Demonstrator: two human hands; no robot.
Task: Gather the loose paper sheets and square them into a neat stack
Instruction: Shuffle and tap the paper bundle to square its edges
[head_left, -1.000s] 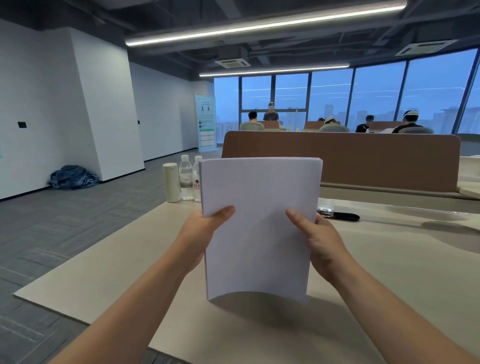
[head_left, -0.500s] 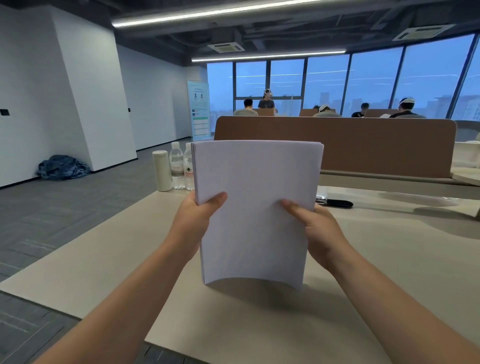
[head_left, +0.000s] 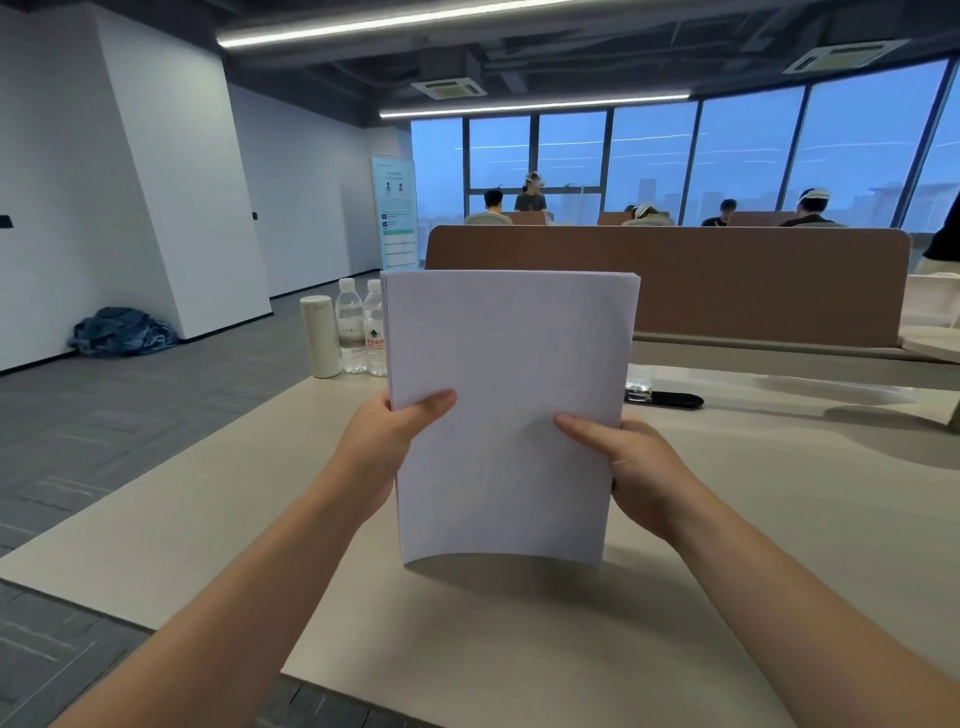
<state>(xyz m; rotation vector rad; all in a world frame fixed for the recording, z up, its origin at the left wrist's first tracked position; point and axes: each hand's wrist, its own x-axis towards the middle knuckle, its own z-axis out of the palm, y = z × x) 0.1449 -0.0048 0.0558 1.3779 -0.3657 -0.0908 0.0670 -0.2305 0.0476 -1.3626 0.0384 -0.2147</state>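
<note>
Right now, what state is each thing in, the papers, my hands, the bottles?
paper stack: upright, slightly bowed, held by both side edges.
left hand: grips the stack's left edge, thumb in front.
right hand: grips the stack's right edge, thumb in front.
white flask: upright, lid on.
two water bottles: upright, capped.
</note>
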